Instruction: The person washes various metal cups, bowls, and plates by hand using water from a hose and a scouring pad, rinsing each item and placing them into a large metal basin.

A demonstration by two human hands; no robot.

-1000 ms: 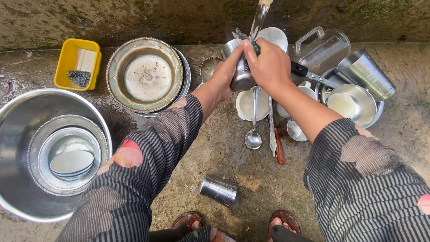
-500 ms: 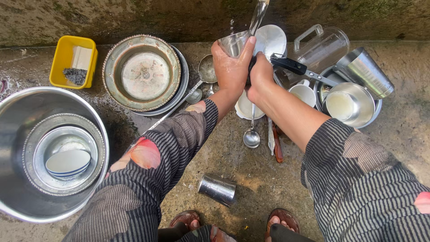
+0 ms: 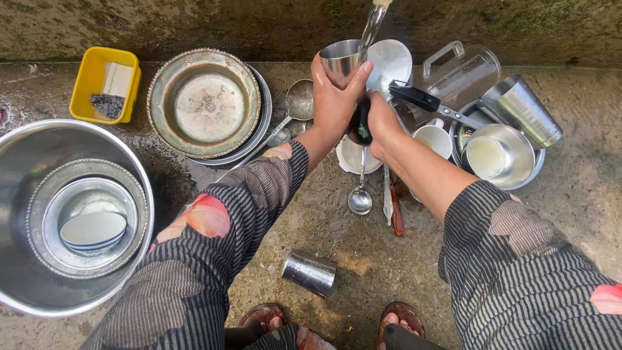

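Observation:
My left hand (image 3: 332, 102) is wrapped around a steel tumbler (image 3: 339, 59) and holds it upright with its mouth open to a thin stream of water (image 3: 372, 26) falling from above. Just right of it and touching it, my right hand (image 3: 383, 122) is closed on a dark green scrub pad (image 3: 361, 124), held below the tumbler. Both hands hover over a white bowl (image 3: 353, 162) and a steel ladle (image 3: 359, 198) on the wet concrete floor.
A yellow tub (image 3: 97, 71) with soap and a scourer sits far left, beside a large round steel plate (image 3: 204, 104). A big steel basin (image 3: 23, 162) holds nested bowls. A tumbler (image 3: 310, 272) lies near my feet. At right are a clear jug (image 3: 463, 68), a black-handled pan (image 3: 418, 97) and a steel bowl (image 3: 502, 159).
The tumbler has gone from mouth-down under my right hand to upright in my left hand, up by the water stream. My right hand has dropped below it with the pad.

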